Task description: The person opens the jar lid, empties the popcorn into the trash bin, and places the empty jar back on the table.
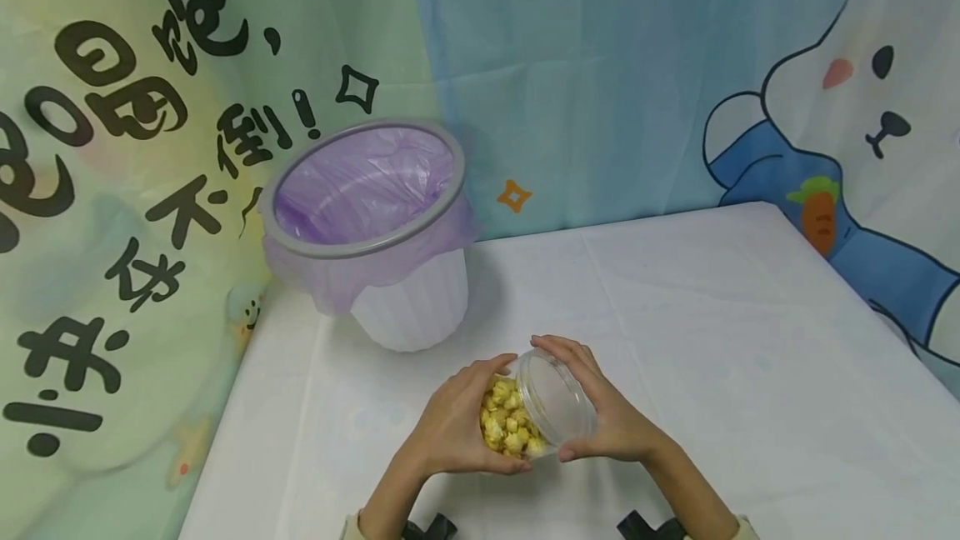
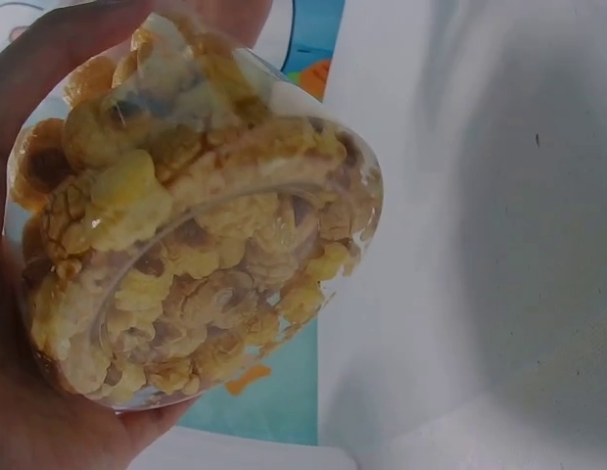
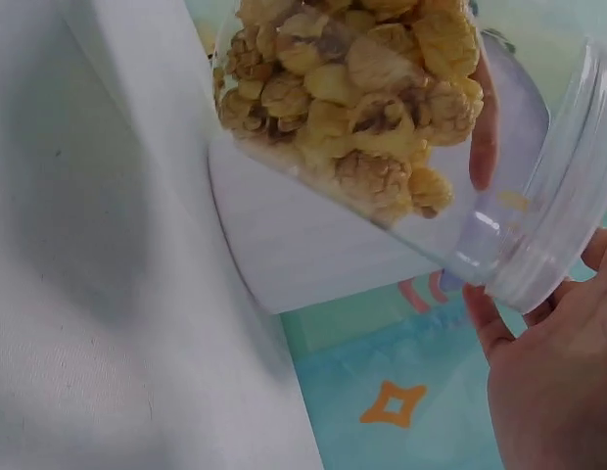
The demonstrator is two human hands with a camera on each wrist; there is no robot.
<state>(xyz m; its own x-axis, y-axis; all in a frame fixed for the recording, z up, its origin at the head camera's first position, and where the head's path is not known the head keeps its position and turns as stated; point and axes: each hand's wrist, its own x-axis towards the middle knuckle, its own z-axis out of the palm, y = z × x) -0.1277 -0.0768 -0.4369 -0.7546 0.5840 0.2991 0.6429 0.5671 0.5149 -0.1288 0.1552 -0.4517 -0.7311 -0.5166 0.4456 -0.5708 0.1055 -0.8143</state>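
A clear plastic jar (image 1: 504, 419) of yellow popcorn is held tilted on its side above the white table, in front of me. My left hand (image 1: 453, 423) grips the jar's body, thumb below and fingers over the top. At its other end, my right hand (image 1: 611, 419) holds the clear screw lid (image 1: 558, 398) by its edge, and the lid sits at the jar's mouth. In the left wrist view the popcorn (image 2: 215, 264) shows through the jar's base. The right wrist view shows popcorn (image 3: 367, 117) gathered towards the base, away from the lid.
A white bin (image 1: 412, 307) with a grey rim and a purple bag (image 1: 352, 182) stands at the back left of the white-covered table (image 1: 712, 340). A printed cloth backdrop (image 1: 562, 90) hangs behind and to the left. Black wrist mounts (image 1: 431, 527) show at the bottom.
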